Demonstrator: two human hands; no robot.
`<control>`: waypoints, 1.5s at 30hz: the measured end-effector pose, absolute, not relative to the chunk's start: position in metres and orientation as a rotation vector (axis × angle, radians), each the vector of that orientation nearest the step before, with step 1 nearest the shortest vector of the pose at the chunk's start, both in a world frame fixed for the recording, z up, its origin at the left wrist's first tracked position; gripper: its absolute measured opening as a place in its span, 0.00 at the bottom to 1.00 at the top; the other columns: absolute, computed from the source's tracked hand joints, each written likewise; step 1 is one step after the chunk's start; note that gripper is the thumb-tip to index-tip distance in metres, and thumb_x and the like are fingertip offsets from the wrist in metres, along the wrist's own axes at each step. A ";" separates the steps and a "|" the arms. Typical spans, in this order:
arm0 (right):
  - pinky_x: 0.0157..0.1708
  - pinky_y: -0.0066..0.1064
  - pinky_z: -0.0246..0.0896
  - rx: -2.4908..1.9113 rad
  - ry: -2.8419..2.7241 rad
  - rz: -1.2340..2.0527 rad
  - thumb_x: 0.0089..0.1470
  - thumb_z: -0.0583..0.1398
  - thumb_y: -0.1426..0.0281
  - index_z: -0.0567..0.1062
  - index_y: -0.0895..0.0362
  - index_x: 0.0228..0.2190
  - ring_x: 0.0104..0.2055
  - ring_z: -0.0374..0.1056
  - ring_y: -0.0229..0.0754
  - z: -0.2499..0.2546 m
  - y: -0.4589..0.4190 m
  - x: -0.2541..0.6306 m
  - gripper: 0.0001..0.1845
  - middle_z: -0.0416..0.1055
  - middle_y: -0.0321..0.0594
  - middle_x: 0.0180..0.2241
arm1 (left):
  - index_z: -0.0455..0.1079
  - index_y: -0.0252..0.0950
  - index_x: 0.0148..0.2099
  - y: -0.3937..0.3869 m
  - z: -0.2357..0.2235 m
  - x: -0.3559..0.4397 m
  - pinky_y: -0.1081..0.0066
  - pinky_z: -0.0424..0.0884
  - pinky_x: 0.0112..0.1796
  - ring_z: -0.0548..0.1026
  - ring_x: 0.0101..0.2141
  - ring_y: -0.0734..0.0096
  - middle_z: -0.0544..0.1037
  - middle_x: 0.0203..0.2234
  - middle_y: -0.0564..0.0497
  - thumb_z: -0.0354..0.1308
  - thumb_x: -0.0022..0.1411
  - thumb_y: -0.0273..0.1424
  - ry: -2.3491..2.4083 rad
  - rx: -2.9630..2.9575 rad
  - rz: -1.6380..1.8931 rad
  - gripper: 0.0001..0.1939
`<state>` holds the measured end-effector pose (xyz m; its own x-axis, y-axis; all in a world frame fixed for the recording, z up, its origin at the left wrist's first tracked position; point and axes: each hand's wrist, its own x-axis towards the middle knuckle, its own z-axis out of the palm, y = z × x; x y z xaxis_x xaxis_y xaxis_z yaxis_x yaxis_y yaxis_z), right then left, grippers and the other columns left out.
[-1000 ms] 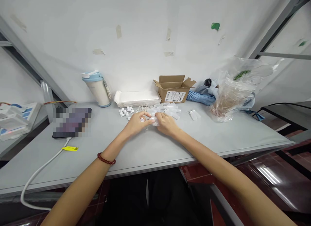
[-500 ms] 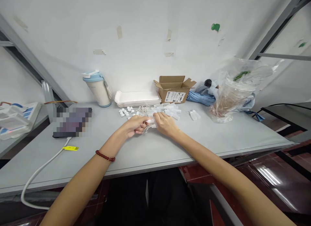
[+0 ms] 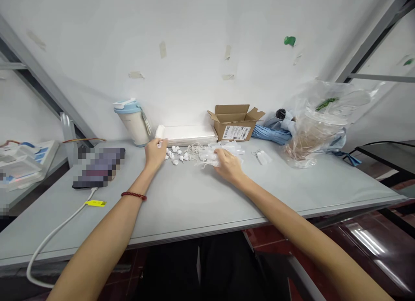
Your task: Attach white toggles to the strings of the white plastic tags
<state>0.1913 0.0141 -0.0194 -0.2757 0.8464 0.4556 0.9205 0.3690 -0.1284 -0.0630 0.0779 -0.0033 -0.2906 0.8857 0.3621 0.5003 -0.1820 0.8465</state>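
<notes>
Surface [image 3: 181,201], both forearms in over its near edge. Hands well apart, each working the half toward the far edge.

Left hand [image 3: 155,155]: at the left end of the white stack [image 3: 189,133], which lies along the far edge. Fingers bent inward, tips close together; a pale bit shows there. Held piece or stack corner behind it? Cannot tell, so the grip's state is unsure.

Right hand [image 3: 228,166]: fingers curled down against the translucent pieces [image 3: 207,153], heaped between the surface's centre and far edge. Thumb side hidden; cannot tell whether the grip is pinching one.

Left of that heap: white strings [image 3: 194,150], loosely tangled, then small white parts [image 3: 175,150], scattered near the left hand. Two more translucent pieces [image 3: 262,157] lie apart, toward the right edge. Open cardboard box [image 3: 235,129] by the far edge, just beside the stack's right end.

Step in hand, my reading: loose pieces being handled, one hand at the stack, the other at the heap. Next move, as judged: calls for a light fingertip hold on a single piece, with strings kept free; they could snag neighbours.
</notes>
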 end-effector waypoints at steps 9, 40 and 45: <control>0.32 0.32 0.58 -1.512 -2.199 -0.214 0.47 0.55 0.76 0.66 0.60 0.43 0.44 0.66 0.49 -0.019 0.010 0.188 0.18 0.71 0.51 0.43 | 0.68 0.35 0.36 0.080 -0.028 -0.051 0.65 0.64 0.37 0.67 0.45 0.56 0.74 0.37 0.42 0.47 0.63 0.34 1.927 2.451 1.002 0.11; 0.41 0.35 0.58 -1.136 -2.363 -0.436 0.57 0.50 0.76 0.68 0.60 0.43 0.47 0.61 0.48 -0.018 0.017 0.197 0.13 0.69 0.50 0.42 | 0.56 0.32 0.59 0.010 0.003 0.015 0.63 0.67 0.46 0.68 0.50 0.58 0.67 0.53 0.38 0.66 0.44 0.41 1.074 1.845 0.847 0.43; 0.44 0.35 0.55 -0.998 -2.429 -0.564 0.62 0.43 0.76 0.69 0.60 0.43 0.48 0.61 0.46 -0.013 0.019 0.201 0.18 0.69 0.49 0.42 | 0.61 0.31 0.53 0.006 -0.006 0.023 0.62 0.66 0.45 0.72 0.43 0.60 0.72 0.46 0.42 0.57 0.54 0.33 1.072 2.020 0.787 0.24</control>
